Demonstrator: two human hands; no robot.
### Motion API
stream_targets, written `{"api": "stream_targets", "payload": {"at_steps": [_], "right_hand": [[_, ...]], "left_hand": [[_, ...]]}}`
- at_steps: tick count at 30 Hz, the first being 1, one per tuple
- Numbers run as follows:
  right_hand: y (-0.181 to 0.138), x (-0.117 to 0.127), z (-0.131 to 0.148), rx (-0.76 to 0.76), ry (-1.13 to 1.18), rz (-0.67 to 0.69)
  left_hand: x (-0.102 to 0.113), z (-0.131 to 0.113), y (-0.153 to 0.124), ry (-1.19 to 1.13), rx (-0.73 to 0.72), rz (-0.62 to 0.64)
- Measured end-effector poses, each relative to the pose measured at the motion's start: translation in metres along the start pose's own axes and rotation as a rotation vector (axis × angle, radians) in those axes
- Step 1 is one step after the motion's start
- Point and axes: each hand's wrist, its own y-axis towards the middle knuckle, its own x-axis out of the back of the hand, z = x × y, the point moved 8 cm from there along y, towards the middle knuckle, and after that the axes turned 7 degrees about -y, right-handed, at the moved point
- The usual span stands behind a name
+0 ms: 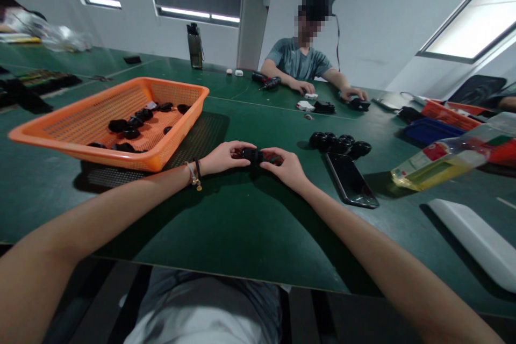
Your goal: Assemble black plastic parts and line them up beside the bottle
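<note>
Between my two hands, just above the green table (pixel 226 226), is a small black round part (pixel 252 156) whose exact kind I cannot make out. My left hand (pixel 228 157) pinches its left end, and my right hand (pixel 286 165) grips the right end with thumb and fingertips. Left of my hands, an orange plastic basket (pixel 177 149) holds several loose black parts (pixel 131 123). A cluster of glossy black round pieces (pixel 341 144) lies on the table to the right of my right hand.
A phone (pixel 350 180), a tilted bottle of yellow liquid (pixel 439 158) and a white slab-like object (pixel 475 242) lie to the right. Across the table a person (pixel 302 59) handles small parts near a power drill (pixel 268 81). A dark bottle (pixel 195 47) stands at the back.
</note>
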Motion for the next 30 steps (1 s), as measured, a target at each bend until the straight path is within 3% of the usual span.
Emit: {"api": "stream_targets", "payload": {"at_steps": [30], "right_hand": [[-0.0006,0.0016,0.0073,0.015,-0.016,0.003]], "left_hand": [[0.0002,-0.0002,-0.0003,0.007,0.011,0.011]]}}
